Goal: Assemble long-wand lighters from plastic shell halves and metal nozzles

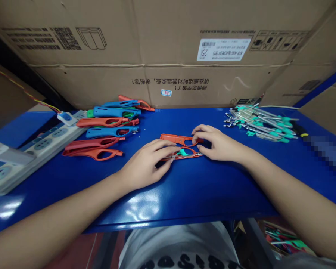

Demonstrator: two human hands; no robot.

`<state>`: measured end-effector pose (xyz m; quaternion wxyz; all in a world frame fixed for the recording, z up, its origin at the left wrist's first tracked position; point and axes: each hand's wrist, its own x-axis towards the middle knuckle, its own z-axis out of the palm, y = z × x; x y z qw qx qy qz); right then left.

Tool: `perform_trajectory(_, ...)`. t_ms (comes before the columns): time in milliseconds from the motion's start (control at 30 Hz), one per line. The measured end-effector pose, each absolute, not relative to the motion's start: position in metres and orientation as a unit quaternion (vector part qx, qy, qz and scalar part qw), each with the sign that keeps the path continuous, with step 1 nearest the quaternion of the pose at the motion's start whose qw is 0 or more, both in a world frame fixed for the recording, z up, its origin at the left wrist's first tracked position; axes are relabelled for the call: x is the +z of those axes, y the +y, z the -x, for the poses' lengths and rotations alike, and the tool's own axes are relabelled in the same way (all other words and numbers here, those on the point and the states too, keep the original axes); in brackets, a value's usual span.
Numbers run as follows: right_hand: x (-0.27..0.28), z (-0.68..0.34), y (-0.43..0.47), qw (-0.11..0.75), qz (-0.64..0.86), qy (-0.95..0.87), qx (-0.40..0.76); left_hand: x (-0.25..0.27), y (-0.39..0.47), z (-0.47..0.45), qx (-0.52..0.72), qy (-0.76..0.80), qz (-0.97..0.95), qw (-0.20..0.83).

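Two orange lighter casing halves lie side by side in front of me. The near casing half (196, 155) holds a lighter insert with a green trigger (182, 152) and a thin metal tube. My left hand (148, 164) is closed over its left end, thumb and fingers pinching at the insert; the fingers hide that part. My right hand (217, 144) has curled fingers at the right end of the far casing half (169, 139), its thumb by the near half's right tip. Exactly what the right fingertips grip is partly hidden.
Several orange, red and blue lighter casings (100, 121) are piled at the left, beside a white power strip (44, 145). A heap of lighter inserts (261, 121) lies at the right, near a black-and-yellow handle (299, 130). A cardboard wall (100, 82) stands behind the blue table (212, 190).
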<state>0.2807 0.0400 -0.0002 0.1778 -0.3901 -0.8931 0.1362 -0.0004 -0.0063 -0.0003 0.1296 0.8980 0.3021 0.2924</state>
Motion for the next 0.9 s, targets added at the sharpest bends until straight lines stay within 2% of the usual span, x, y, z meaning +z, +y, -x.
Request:
perform_trajectory(100, 0.001, -0.279, 0.040, 0.202, 0.397, -0.885, 0.137, 0.002, -0.005, 0.001, 0.312, 0.335, -0.881, 0.118)
perform_trajectory(200, 0.003, -0.276, 0.041, 0.267, 0.418, -0.854, 0.158, 0.004, -0.002, 0.003, 0.324, 0.363, -0.869, 0.092)
perform_trajectory(333, 0.007, -0.272, 0.041, 0.346, 0.488, -0.739, 0.311, 0.006, 0.004, 0.008, 0.315, 0.364, -0.876, 0.036)
perform_trajectory(433, 0.010, -0.271, 0.039, 0.340, 0.482, -0.682, 0.433, 0.006, 0.008, 0.011, 0.294, 0.353, -0.888, 0.002)
perform_trajectory(600, 0.012, -0.268, 0.036, 0.298, 0.450, -0.663, 0.519, 0.003, 0.010, 0.012, 0.284, 0.336, -0.898, 0.012)
perform_trajectory(767, 0.009, -0.264, 0.032, 0.289, 0.436, -0.669, 0.528, 0.003, 0.008, 0.012, 0.273, 0.322, -0.905, 0.040)
perform_trajectory(900, 0.007, -0.263, 0.029, 0.276, 0.406, -0.752, 0.441, 0.007, 0.007, 0.013, 0.263, 0.317, -0.910, 0.051)
